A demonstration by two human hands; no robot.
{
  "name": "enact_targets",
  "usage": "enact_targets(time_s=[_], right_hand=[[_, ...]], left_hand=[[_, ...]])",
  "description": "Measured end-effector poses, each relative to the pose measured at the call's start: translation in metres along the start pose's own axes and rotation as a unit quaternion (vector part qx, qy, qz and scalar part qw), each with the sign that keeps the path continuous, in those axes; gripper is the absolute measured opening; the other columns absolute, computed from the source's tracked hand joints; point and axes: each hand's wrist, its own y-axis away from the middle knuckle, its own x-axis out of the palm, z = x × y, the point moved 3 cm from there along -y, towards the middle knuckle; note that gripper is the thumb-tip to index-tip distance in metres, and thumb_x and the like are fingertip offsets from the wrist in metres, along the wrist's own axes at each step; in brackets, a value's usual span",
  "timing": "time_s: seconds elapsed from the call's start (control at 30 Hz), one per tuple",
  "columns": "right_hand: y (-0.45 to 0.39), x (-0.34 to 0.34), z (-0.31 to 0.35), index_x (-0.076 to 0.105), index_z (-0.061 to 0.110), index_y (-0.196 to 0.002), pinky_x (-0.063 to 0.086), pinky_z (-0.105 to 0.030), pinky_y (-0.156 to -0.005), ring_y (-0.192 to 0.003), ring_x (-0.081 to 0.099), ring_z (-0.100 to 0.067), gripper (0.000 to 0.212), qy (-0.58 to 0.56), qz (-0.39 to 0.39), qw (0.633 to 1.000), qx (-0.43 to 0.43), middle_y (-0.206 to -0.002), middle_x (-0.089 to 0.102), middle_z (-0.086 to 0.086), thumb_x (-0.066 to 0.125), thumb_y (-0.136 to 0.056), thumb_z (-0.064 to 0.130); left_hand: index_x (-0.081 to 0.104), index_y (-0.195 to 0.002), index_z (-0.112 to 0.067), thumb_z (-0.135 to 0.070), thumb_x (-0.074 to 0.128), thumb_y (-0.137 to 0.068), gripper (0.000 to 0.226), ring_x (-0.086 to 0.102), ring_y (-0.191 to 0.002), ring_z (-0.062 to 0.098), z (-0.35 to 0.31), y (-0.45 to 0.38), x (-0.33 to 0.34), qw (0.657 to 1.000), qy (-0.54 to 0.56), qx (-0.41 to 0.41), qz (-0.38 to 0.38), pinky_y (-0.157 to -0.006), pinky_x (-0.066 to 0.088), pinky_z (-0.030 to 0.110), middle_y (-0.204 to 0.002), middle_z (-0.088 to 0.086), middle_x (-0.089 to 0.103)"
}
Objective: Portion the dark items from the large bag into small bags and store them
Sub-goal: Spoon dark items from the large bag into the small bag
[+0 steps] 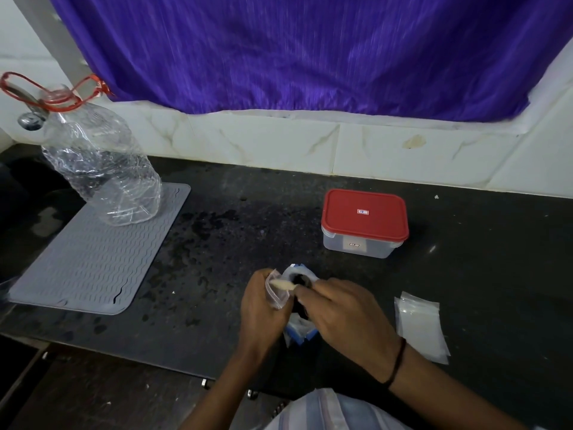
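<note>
Head view — two hands (263,305) (344,315), one small bag (279,293), one large bag (299,328).

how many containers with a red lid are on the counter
1. The red-lidded plastic container sits shut on the dark counter, beyond the right hand. The clear bottle at far left has a red handle ring, but no lid shows.

You get soft, even light with faint shadows, small glints on the black counter (465,259) near its right edge, a motion-smeared purple curtain (310,51), and wide-angle bending along the frame's edges.
</note>
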Motion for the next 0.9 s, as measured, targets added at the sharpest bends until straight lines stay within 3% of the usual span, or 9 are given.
enact_targets(time_s=[0.1,0.2,0.3,0.43,0.57,0.73,0.9], right_hand=[[0.014,-0.001,-0.025,0.071,0.015,-0.089,0.052,-0.029,-0.054,-0.061,0.058,-0.011,0.023,-0.071,-0.062,0.984,0.148,-0.073,0.065,0.002,0.05,-0.093,0.024],[0.023,0.013,-0.045,0.066,0.019,-0.079,0.052,-0.034,-0.051,-0.056,0.056,-0.011,0.018,-0.052,0.016,0.972,0.228,-0.066,0.061,0.005,0.055,-0.09,0.027],[0.025,0.03,-0.042,0.06,0.02,-0.075,0.048,-0.029,-0.053,-0.058,0.051,-0.01,0.017,-0.032,0.117,0.963,0.24,-0.068,0.058,0.007,0.058,-0.091,0.026],[0.02,0.045,-0.032,0.06,0.021,-0.094,0.054,-0.03,-0.067,-0.075,0.061,-0.013,0.018,-0.017,0.191,0.953,0.234,-0.087,0.062,0.004,0.046,-0.097,0.031],[0.015,0.05,-0.029,0.06,0.02,-0.099,0.054,-0.031,-0.072,-0.082,0.063,-0.014,0.02,-0.034,0.194,0.952,0.234,-0.093,0.064,0.002,0.043,-0.099,0.031],[0.021,0.053,-0.042,0.06,0.018,-0.087,0.051,-0.029,-0.062,-0.07,0.06,-0.012,0.021,-0.07,0.175,0.941,0.281,-0.081,0.065,0.002,0.047,-0.098,0.03],[0.023,0.059,-0.044,0.061,0.02,-0.089,0.055,-0.032,-0.063,-0.069,0.063,-0.012,0.019,-0.091,0.166,0.939,0.286,-0.078,0.064,0.002,0.048,-0.097,0.03]], left_hand=[[0.058,-0.097,-0.024,-0.016,0.076,-0.084,0.024,0.061,-0.083,0.001,-0.001,0.003,-0.002,0.997,0.026,-0.067,-0.012,-0.067,0.045,0.008,-0.09,-0.006,0.065],[0.056,-0.1,-0.027,-0.021,0.075,-0.084,0.026,0.062,-0.082,0.001,0.005,0.005,-0.001,0.992,0.027,-0.122,0.003,-0.066,0.048,0.013,-0.092,-0.007,0.065],[0.054,-0.108,-0.029,-0.032,0.075,-0.084,0.031,0.063,-0.086,0.002,0.013,0.006,0.003,0.983,-0.012,-0.181,0.031,-0.068,0.049,0.024,-0.095,-0.01,0.065],[0.055,-0.105,-0.026,-0.034,0.074,-0.084,0.029,0.062,-0.084,0.004,0.016,0.006,0.006,0.973,-0.011,-0.23,0.029,-0.069,0.05,0.029,-0.091,-0.011,0.064],[0.057,-0.099,-0.023,-0.025,0.073,-0.086,0.021,0.067,-0.086,0.014,0.021,0.005,0.011,0.962,0.068,-0.262,0.023,-0.074,0.057,0.037,-0.095,-0.001,0.068],[0.058,-0.103,-0.02,-0.013,0.067,-0.09,0.017,0.069,-0.091,0.022,0.027,0.006,0.014,0.957,0.131,-0.259,0.028,-0.078,0.059,0.043,-0.101,0.009,0.068],[0.057,-0.105,-0.011,-0.009,0.063,-0.094,0.012,0.068,-0.083,0.014,0.024,0.006,0.014,0.957,0.155,-0.242,0.033,-0.066,0.056,0.026,-0.095,0.007,0.066]])
